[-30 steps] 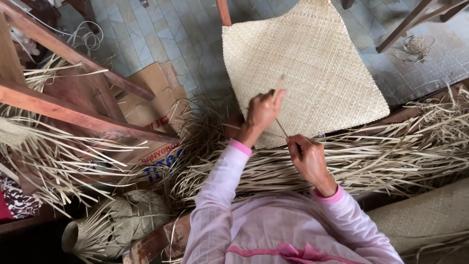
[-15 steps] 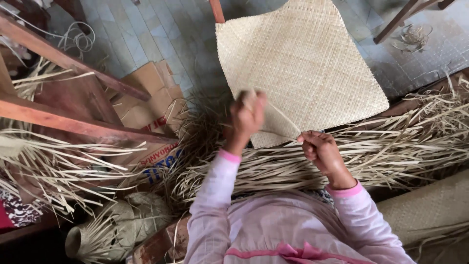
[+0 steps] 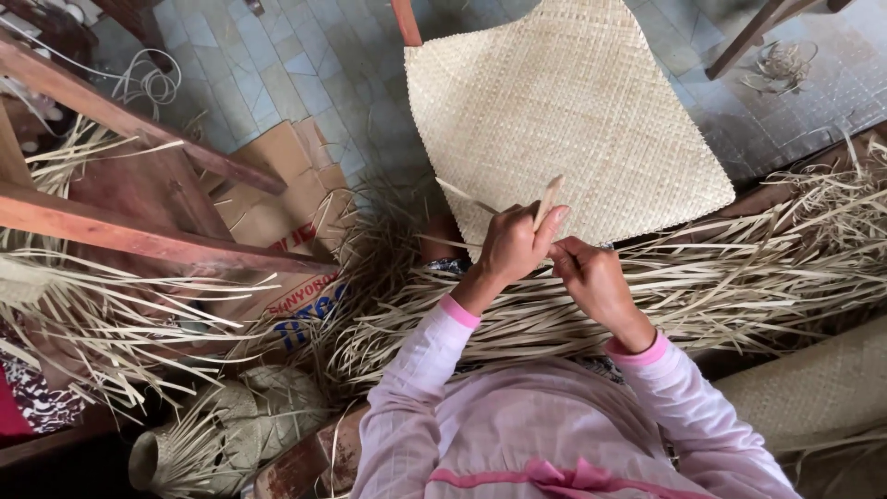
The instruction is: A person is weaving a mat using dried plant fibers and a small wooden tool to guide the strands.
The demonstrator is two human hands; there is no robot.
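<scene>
- At the far left of the frame, red-brown wooden beams (image 3: 139, 236) cross at a slant, with loose pale straw strips (image 3: 102, 333) fanned out beneath them.
- Left of centre, flattened brown cardboard (image 3: 277, 208) lies on the tiled floor (image 3: 305, 65), and a small woven basket (image 3: 249, 420) stuffed with strips lies in the lower left.
- In the middle, the left hand (image 3: 513, 248) is closed around a thin flat strip (image 3: 547, 201), whose end sticks up above the fingers.
- Just to its right, the right hand (image 3: 591, 277) is curled in a pinch touching the left; what it grips is hidden.
- Both hands sit at the near edge of the woven mat (image 3: 564, 102), which spreads over the upper centre.
- To the right, the mat's unwoven strip ends (image 3: 785, 249) trail toward the frame edge, and a rolled woven mat (image 3: 813, 388) lies in the lower right.
</scene>
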